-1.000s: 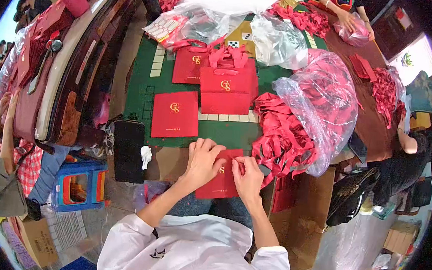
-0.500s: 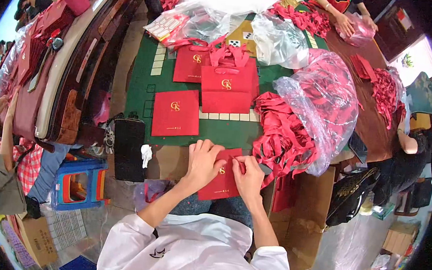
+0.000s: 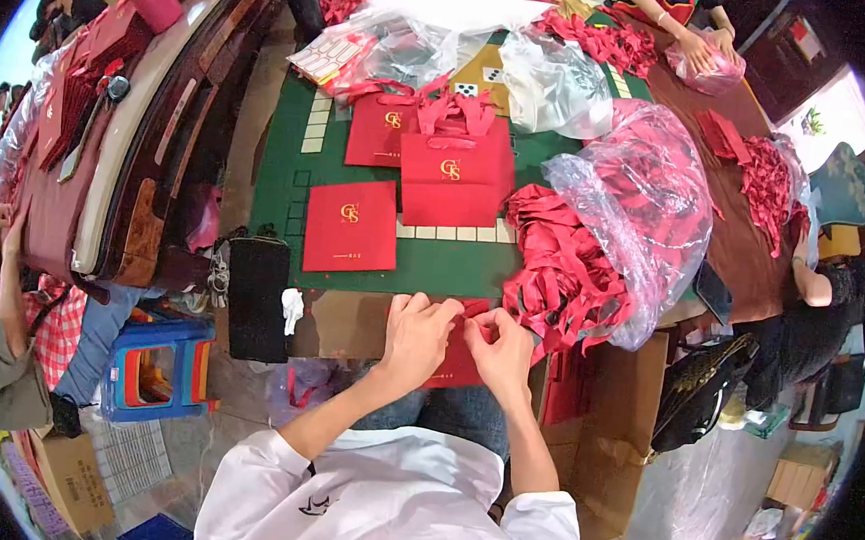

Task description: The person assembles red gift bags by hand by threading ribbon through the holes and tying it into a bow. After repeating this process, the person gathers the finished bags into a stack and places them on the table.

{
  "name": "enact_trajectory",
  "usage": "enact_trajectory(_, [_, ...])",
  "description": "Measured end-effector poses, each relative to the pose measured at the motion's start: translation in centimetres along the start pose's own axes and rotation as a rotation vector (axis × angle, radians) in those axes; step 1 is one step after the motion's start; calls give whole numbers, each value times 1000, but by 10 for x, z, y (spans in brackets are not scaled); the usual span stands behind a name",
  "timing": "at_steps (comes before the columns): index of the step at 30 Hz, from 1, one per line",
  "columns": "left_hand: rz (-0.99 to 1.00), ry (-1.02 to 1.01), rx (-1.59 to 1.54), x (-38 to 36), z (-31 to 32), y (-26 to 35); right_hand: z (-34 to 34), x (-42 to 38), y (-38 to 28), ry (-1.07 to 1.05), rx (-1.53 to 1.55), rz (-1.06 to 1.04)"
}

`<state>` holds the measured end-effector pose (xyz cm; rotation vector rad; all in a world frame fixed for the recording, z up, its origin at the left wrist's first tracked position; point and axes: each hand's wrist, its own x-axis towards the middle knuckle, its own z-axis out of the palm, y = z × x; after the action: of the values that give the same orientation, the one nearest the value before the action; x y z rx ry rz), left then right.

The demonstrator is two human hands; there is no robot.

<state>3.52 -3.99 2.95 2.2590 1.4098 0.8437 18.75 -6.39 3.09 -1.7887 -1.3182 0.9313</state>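
A red paper bag (image 3: 461, 357) hangs at the near table edge, largely covered by my hands. My left hand (image 3: 418, 337) is closed at the bag's upper part, fingers bent over it. Close beside it, my right hand (image 3: 500, 349) pinches the bag's top edge; whether a ribbon is between the fingertips is too small to tell. Beyond them a flat red bag (image 3: 351, 226) lies on the green mat (image 3: 452, 283). Further back is a red bag with ribbon handles (image 3: 451, 183), overlapping another red bag (image 3: 374, 130). Loose red ribbons (image 3: 563, 269) are heaped to the right.
Clear plastic (image 3: 656, 225) wraps more ribbons on the right. A black case (image 3: 257, 298) and white tissue (image 3: 292, 310) are at the near left edge. An open cardboard box (image 3: 622, 434) stands below right. Co-workers' hands (image 3: 698, 54) press a plastic bundle at the back right.
Both hands have shifted slightly, my right hand turning inward. The bag between them has tilted, and its printed logo is now hidden. The co-worker's hands at the back right have moved closer together.
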Motion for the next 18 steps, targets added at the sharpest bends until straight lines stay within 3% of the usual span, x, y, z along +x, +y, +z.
enact_trajectory(2, [32, 34, 3, 0, 1, 3, 1, -2, -3, 76, -135, -156])
enact_trajectory(11, [-43, -19, -164, 5, -6, 0, 4, -6, 4, 138, -305, -479])
enact_trajectory(18, [-4, -118, -144, 11, -13, -10, -27, 8, -7, 79, -68, -428])
